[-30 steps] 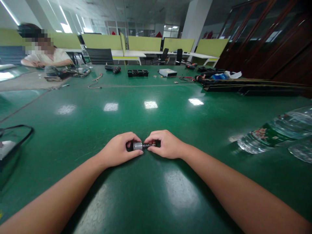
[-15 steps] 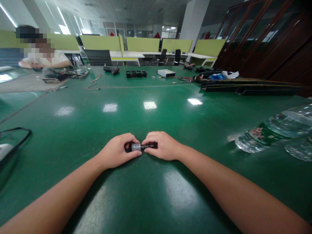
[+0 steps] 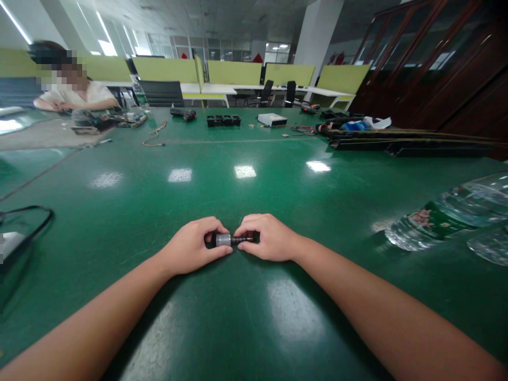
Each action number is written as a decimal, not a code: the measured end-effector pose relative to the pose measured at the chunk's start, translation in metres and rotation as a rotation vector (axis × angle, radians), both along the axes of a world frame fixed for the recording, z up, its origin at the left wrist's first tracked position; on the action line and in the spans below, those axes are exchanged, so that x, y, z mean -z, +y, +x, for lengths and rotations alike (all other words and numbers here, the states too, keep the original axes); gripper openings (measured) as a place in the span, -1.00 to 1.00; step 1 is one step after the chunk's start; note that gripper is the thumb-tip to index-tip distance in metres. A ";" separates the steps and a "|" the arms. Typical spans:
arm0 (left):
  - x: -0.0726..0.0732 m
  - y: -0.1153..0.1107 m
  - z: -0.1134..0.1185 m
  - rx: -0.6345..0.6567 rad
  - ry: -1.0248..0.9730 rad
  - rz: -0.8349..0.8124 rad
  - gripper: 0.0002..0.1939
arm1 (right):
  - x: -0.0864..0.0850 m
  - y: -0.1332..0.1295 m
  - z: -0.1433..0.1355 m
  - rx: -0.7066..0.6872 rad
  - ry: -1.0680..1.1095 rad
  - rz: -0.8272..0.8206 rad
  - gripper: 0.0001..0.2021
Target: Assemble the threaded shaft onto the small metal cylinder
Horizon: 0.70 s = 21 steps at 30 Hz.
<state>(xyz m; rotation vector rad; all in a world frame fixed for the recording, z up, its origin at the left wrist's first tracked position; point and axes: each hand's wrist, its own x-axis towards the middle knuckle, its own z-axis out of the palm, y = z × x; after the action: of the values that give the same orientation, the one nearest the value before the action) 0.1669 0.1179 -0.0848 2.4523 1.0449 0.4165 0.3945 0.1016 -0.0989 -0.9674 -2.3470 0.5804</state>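
Observation:
A small silver cylinder (image 3: 223,240), which looks like a little motor, lies level just above or on the green table in front of me. From its right end runs a dark, ridged shaft (image 3: 235,240) with a brownish tip. My left hand (image 3: 194,244) is closed around the cylinder, thumb below and fingers above; its dark left end is partly hidden in the palm. At the shaft, my right hand (image 3: 270,238) is closed in a pinch, its index finger above and its thumb below.
To the right lie clear water bottles (image 3: 432,219) with a green label. A black cable (image 3: 39,209) and a white block (image 3: 10,244) are at the left edge. Tools, black trays (image 3: 223,121) and a white box (image 3: 272,120) stand farther back. Another person (image 3: 79,95) sits at far left.
My right fingertips have slid slightly right along the shaft, so a bit more of it shows beside the cylinder. My left hand keeps its hold.

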 end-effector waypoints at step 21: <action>-0.001 -0.001 -0.001 0.001 0.001 -0.002 -0.74 | 0.000 0.002 0.003 0.026 -0.024 0.040 -0.91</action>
<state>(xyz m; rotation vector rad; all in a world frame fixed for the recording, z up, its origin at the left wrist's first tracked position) 0.1664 0.1165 -0.0833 2.4513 1.0442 0.4143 0.3974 0.1036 -0.0987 -0.9909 -2.3548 0.5124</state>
